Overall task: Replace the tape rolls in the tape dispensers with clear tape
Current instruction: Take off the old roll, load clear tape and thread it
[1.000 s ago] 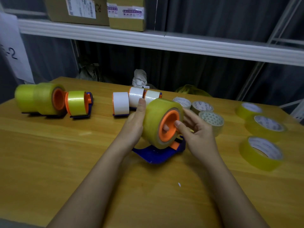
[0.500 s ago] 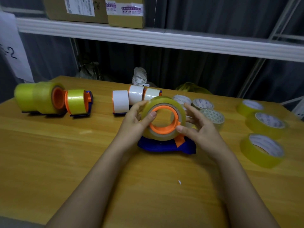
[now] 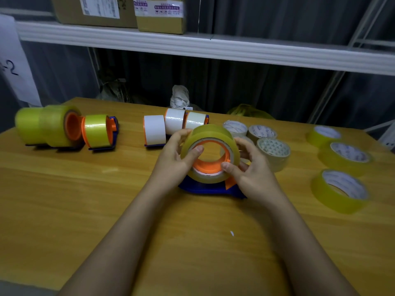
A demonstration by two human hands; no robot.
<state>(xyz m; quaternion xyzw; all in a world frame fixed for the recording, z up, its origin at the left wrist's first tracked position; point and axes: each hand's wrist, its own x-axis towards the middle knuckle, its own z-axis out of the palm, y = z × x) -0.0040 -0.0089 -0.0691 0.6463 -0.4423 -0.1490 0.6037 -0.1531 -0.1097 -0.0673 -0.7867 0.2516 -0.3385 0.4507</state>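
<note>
**Tape roll gripped on its hub, both hands working it**

Tape roll first: you are holding the wide yellowish clear tape roll [image 3: 210, 153] on its orange plastic hub [image 3: 208, 165], standing on edge over the blue dispenser base [image 3: 210, 189] near the middle of the wooden table [image 3: 85, 210]. Your left hand [image 3: 174, 161] is curling round the roll's left rim, thumb pressing just inside the orange ring. Your right hand [image 3: 252, 169] is pinching the lower right rim, thumb on the front face; where the fingers behind are lying, I cannot tell.

You are handling something that looks stiff, fairly light and slick on its outer wrap, so I would judge the cardboard core edge and hub the surest places to hold. Squeezing the hub may bind it.

Moving outward, you are working close to three pale flat tape rolls [image 3: 272, 150] just right of the roll and white-taped dispensers [image 3: 171, 127] just behind it. Open tabletop is lying toward you; yellow flat rolls [image 3: 339, 191] are sitting well apart at right.
</note>
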